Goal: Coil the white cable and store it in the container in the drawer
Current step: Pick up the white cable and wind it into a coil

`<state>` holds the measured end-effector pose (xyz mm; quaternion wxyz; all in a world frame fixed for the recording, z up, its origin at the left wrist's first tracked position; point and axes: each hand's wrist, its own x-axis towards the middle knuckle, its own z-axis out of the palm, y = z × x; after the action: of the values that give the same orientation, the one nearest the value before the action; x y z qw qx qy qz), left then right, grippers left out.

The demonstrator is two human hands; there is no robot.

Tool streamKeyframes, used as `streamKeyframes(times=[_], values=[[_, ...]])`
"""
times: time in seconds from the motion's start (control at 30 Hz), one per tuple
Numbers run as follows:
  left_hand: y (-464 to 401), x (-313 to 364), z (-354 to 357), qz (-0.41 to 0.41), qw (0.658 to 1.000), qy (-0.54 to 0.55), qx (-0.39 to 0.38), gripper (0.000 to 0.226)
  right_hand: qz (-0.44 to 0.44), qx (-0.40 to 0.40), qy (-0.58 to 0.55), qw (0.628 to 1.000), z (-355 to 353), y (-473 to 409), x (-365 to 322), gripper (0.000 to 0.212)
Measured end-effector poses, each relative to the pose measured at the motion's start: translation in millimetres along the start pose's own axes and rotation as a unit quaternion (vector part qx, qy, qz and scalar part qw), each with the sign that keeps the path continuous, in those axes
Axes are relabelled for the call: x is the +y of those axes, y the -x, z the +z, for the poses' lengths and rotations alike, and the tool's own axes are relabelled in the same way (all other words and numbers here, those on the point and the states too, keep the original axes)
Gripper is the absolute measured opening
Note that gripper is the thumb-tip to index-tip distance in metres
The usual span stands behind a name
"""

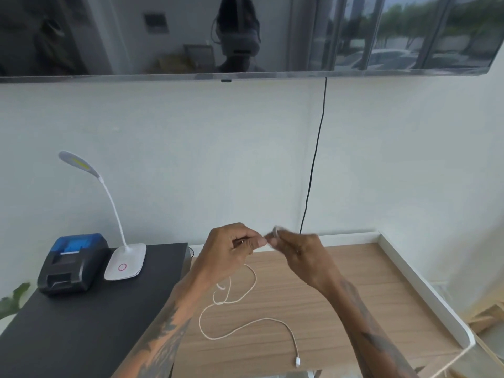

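Free plug end: nearest me, lying loose on the wooden desk.
White cable: slack loops trail across the desk up to my hands.
Left hand: I pinch the cable between thumb and fingers.
Right hand: closed on a small first loop, blurred.
Drawer, container: not in view.
Risk: I judge the slack loops may knot as I wind.

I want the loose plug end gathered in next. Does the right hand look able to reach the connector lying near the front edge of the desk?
Probably yes. The connector lies in the open on the wooden desk, nothing covering it, but the right hand is pinching the white cable with the left hand.
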<state>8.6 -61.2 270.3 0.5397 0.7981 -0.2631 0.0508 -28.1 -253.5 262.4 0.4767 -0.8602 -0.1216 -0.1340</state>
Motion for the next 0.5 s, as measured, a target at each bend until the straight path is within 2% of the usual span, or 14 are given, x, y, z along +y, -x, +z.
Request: streamKeyframes(times=[0.07, 0.17, 0.23, 0.37, 0.43, 0.5], values=[[-1, 0, -4, 0.001, 1.0, -0.016, -0.012, 0.01, 0.064, -0.08, -0.027, 0.994, -2, 8, 5, 0.027], [-1, -2, -2, 0.019, 1.0, -0.022, -0.005, 0.009, 0.119, -0.181, -0.173, 0.961, -11, 15, 3, 0.033], [-3, -2, 0, 0.034, 0.999, -0.025, 0.006, 0.009, 0.123, -0.204, -0.224, 0.945, -17, 18, 1, 0.034], [-9, -1, -1, 0.074, 0.996, -0.046, 0.024, 0.009, 0.139, -0.254, -0.322, 0.901, -21, 24, -6, 0.019], [-11, -2, 0, 0.08, 0.996, -0.038, 0.027, 0.008, 0.139, -0.248, -0.347, 0.893, -18, 27, -9, 0.018], [-10, -4, 2, 0.051, 0.998, -0.002, 0.027, 0.01, 0.123, -0.228, -0.379, 0.888, -16, 29, -8, 0.019]])
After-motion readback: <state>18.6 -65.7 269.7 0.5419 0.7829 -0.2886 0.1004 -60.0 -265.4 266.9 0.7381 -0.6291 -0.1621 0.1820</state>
